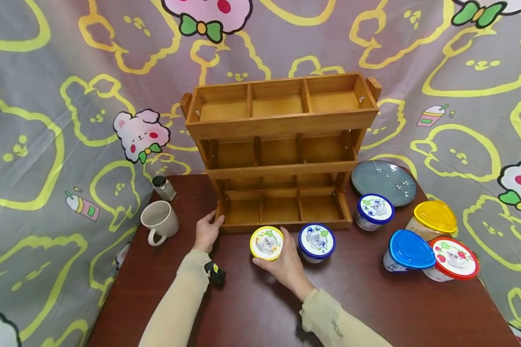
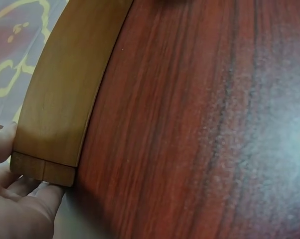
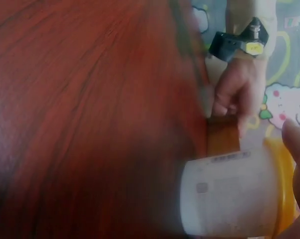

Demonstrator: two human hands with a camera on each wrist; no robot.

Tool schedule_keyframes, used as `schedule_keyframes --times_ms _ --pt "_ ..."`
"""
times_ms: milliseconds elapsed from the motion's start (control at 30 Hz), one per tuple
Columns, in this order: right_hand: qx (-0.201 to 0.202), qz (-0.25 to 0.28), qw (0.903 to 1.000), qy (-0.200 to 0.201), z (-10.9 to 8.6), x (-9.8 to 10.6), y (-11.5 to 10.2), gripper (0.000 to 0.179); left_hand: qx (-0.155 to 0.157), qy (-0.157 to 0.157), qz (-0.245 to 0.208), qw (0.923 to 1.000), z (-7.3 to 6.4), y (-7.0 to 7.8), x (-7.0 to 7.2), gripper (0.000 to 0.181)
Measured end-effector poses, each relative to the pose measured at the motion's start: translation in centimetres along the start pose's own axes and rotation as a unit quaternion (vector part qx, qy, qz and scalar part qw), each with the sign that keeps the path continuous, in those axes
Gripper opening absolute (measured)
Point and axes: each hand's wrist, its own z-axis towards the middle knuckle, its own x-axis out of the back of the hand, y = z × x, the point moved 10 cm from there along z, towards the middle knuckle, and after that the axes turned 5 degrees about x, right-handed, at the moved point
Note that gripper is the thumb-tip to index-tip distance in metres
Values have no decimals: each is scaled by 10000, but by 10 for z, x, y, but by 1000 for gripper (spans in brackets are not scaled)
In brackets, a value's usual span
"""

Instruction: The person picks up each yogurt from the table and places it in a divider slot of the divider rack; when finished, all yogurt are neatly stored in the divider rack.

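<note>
My right hand [image 1: 290,266] holds a round white tub with a yellow-rimmed lid [image 1: 267,243], thumb and fingers on either side of it, in front of the wooden shelf [image 1: 282,123]. Its pale side and yellow rim show close up in the right wrist view, where the tub [image 3: 229,196] appears sideways. At the shelf's lower left corner, my left hand [image 1: 207,233] grips the end of the bottom tier. The left wrist view has the thumb on one side of that wooden end [image 2: 65,99] and fingers curled round the other. Just right of my right hand stands a blue-rimmed tub [image 1: 317,242].
Three tiers of divided compartments make up the shelf. Left of it are a beige mug [image 1: 159,221] and a black-capped shaker [image 1: 164,188]. On the right lie a grey-blue plate [image 1: 384,183], another blue-rimmed tub [image 1: 375,212] and tubs with yellow [image 1: 435,217], blue [image 1: 410,249] and red [image 1: 454,258] lids.
</note>
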Motion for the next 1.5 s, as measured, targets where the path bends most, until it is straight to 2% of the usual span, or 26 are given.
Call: schedule_keyframes --times_ms 433,633,800,967,1133,1333,1433,1500 --pt "-33 201 9998 90 3 0 11 107 23 -13 -168 9999 1 -2 0 50" --pt "350 123 9991 -209 9 0 4 104 31 11 -168 9999 2 -4 1 50" --pt "592 -185 9966 -550 10 3 -6 101 77 -13 -146 9999 1 -5 2 51" --pt "767 -272 9924 -921 12 16 -31 100 111 -17 -119 9999 -1 -3 1 51" --pt "1038 -417 9860 -1233 24 45 -71 103 50 -47 -170 9998 0 -1 2 51" --pt "1576 -661 9739 -1495 58 76 -119 101 -49 -11 -181 9998 1 3 3 48" --pt "1782 -795 9661 -1688 78 76 -135 101 -27 -40 -249 9997 0 3 2 47" --pt "1739 -798 9629 -1903 89 70 -138 101 0 -80 -285 9996 0 1 2 48"
